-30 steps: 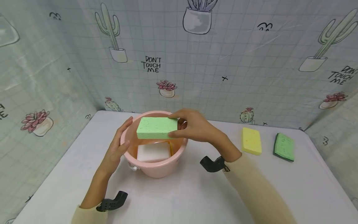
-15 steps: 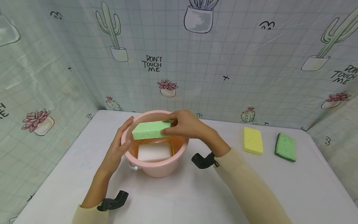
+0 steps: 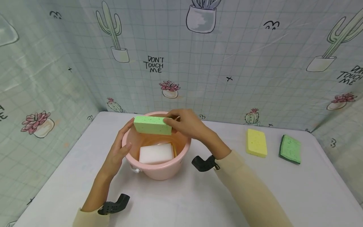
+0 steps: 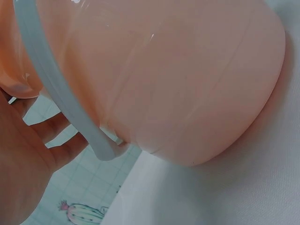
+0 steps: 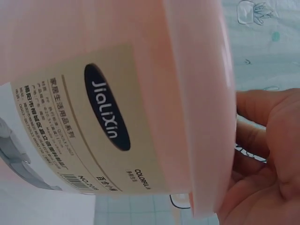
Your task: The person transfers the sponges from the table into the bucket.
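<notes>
Right hand [image 3: 187, 123] pinches sponge [image 3: 151, 125] over bucket [image 3: 161, 174]; left hand [image 3: 117, 153], fingers extended, rests against bucket. Firm pinch, steady bucket advised.

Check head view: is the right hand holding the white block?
No: the right hand grips the light green sponge, while the white block sits in the pink bucket.

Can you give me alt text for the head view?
A right hand holds a green sponge at the mouth of a pink bucket with a white block inside; the left hand is at the bucket's left side. A yellow sponge and a dark-backed green one lie on the table to the right.
</notes>
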